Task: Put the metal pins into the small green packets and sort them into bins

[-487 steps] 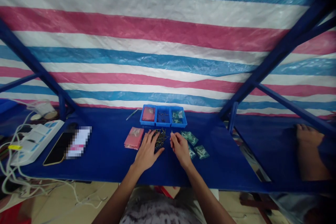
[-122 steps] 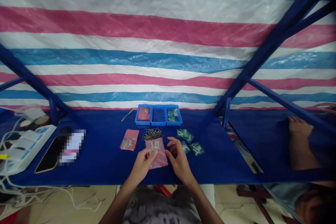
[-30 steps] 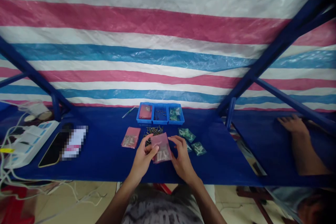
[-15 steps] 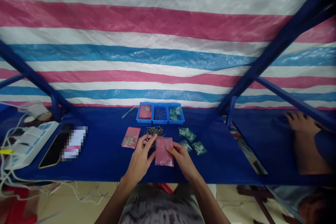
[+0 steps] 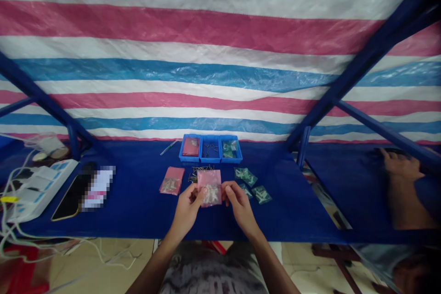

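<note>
Head view: pink bag (image 5: 210, 179) tight between left fingers (image 5: 200, 197), pinch of right fingers (image 5: 232, 195) unclear, screws (image 5: 193, 174) partly behind, blue trays (image 5: 210, 161) beyond.

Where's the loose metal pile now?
In the head view, the pile lies centrally, in front of the middle blue bin, partly hidden behind the pink bag in the left hand.

Blue table (image 5: 138, 223), and look: pink bags (image 5: 172, 181) left of the left fingers (image 5: 199, 196), screws (image 5: 194, 174) just beyond, blue trays (image 5: 210, 161) farther out, green bags (image 5: 245, 176) right of the right fingers (image 5: 230, 190), phone (image 5: 68, 201) far left.
</note>
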`<act>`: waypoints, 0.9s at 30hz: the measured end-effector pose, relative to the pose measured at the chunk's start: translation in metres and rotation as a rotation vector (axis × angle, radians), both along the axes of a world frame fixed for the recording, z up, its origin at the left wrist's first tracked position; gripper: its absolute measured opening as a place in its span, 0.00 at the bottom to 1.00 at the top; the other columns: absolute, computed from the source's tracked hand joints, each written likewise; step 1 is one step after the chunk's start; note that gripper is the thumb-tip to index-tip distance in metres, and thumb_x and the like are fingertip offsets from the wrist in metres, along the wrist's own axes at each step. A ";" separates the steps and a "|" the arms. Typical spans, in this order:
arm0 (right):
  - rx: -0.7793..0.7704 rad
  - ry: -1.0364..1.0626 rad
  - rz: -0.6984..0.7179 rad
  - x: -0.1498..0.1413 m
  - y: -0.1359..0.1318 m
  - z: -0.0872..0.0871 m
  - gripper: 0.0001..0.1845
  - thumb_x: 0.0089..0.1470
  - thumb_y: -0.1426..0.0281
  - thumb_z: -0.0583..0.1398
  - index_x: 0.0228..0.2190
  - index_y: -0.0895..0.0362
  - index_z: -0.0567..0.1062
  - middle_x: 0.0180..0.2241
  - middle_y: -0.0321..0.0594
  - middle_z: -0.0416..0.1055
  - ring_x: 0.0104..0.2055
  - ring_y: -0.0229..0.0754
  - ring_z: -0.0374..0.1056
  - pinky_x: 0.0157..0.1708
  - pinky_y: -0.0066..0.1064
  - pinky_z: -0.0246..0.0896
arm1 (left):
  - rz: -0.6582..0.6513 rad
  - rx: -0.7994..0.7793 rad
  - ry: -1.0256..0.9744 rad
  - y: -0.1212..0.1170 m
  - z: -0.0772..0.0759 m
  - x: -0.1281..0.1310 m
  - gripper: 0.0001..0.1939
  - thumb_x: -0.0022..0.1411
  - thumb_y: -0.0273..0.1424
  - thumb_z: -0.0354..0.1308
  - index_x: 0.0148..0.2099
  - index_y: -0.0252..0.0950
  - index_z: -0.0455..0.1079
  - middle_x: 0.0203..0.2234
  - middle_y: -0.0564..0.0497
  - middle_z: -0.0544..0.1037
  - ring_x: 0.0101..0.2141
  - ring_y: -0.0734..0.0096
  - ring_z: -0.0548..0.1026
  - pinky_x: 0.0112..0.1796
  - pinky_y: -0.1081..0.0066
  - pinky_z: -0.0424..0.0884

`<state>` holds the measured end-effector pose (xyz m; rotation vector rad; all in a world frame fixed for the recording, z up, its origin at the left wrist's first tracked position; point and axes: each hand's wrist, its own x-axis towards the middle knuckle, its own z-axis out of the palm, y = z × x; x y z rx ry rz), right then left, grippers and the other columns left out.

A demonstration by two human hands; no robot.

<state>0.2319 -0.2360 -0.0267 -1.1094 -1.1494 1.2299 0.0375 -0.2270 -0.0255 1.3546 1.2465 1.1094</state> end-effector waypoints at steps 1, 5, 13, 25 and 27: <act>-0.002 -0.011 0.037 0.000 -0.001 0.000 0.21 0.64 0.47 0.63 0.37 0.52 0.77 0.30 0.36 0.70 0.31 0.43 0.64 0.30 0.33 0.59 | -0.024 -0.013 -0.013 0.001 0.000 0.001 0.21 0.69 0.50 0.61 0.35 0.36 0.71 0.26 0.56 0.70 0.28 0.71 0.68 0.31 0.74 0.64; 0.007 -0.017 0.073 -0.003 -0.002 -0.004 0.18 0.62 0.51 0.66 0.34 0.53 0.77 0.27 0.34 0.68 0.29 0.41 0.62 0.31 0.32 0.58 | -0.168 -0.102 -0.055 0.003 0.001 0.003 0.21 0.70 0.51 0.59 0.46 0.37 0.73 0.29 0.54 0.75 0.27 0.69 0.74 0.29 0.72 0.67; -0.047 0.057 -0.044 -0.003 0.003 -0.024 0.23 0.63 0.49 0.65 0.51 0.51 0.73 0.39 0.42 0.77 0.34 0.45 0.72 0.31 0.33 0.65 | -0.053 0.075 0.041 0.055 0.018 -0.021 0.25 0.70 0.46 0.60 0.61 0.37 0.64 0.32 0.53 0.80 0.27 0.69 0.76 0.31 0.72 0.70; -0.042 -0.019 -0.107 0.002 -0.005 -0.042 0.24 0.63 0.49 0.64 0.51 0.53 0.72 0.39 0.41 0.76 0.33 0.44 0.74 0.31 0.33 0.69 | 0.175 0.226 0.977 0.196 0.019 -0.051 0.19 0.73 0.36 0.60 0.61 0.35 0.70 0.44 0.40 0.84 0.48 0.51 0.81 0.49 0.62 0.70; -0.041 -0.025 -0.111 0.003 -0.005 -0.043 0.24 0.64 0.49 0.63 0.51 0.53 0.72 0.39 0.41 0.76 0.33 0.44 0.74 0.31 0.33 0.69 | 0.188 0.240 1.017 0.195 0.016 -0.045 0.20 0.72 0.36 0.60 0.62 0.35 0.71 0.46 0.38 0.83 0.54 0.46 0.77 0.54 0.55 0.67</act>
